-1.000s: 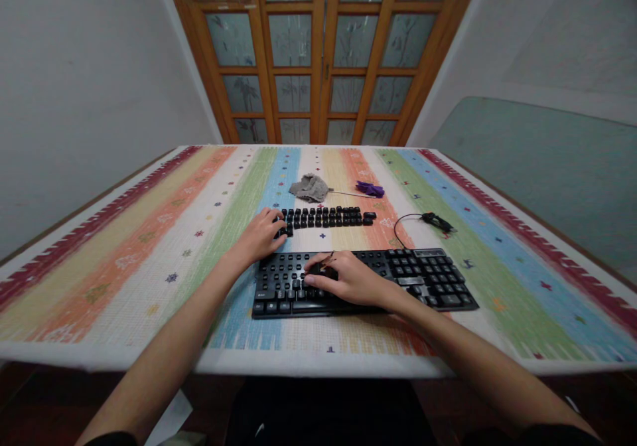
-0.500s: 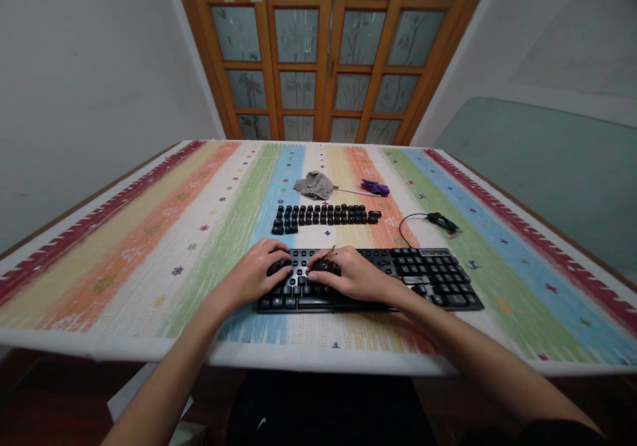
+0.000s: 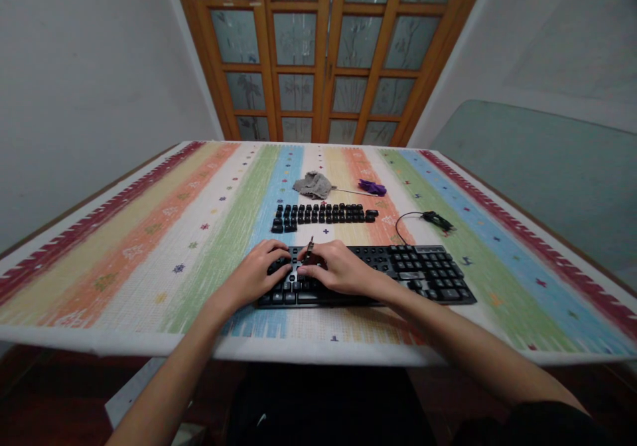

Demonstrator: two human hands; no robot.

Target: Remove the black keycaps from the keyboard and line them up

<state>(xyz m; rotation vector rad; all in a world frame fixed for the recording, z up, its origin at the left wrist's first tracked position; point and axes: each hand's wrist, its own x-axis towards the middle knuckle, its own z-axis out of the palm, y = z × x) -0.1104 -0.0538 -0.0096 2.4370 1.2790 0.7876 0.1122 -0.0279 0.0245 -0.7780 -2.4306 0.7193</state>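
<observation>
A black full-size keyboard (image 3: 438, 277) lies in front of me, with many keycaps off its middle and left part, where the grey plate and switches show. My left hand (image 3: 261, 268) rests over the keyboard's left end, fingers apart and bent, holding nothing I can see. Between the thumb and fingers of my right hand (image 3: 336, 267) is a small slim metal tool (image 3: 310, 245), its end sticking up above the fingers. That hand hovers over the bared switches just right of my left hand; the tool's lower end is hidden.
Loose black keycaps (image 3: 326, 214) stand in rows behind the keyboard. Farther back lie a grey cloth (image 3: 312, 185), a thin rod (image 3: 351, 191) and a purple bundle (image 3: 372, 187). The keyboard's coiled cable (image 3: 438, 220) lies at the right on the striped tablecloth (image 3: 199, 260).
My right hand has shifted slightly left and turned, bringing the tool more upright. My left hand stays at the keyboard's left end. The view has moved a little.
</observation>
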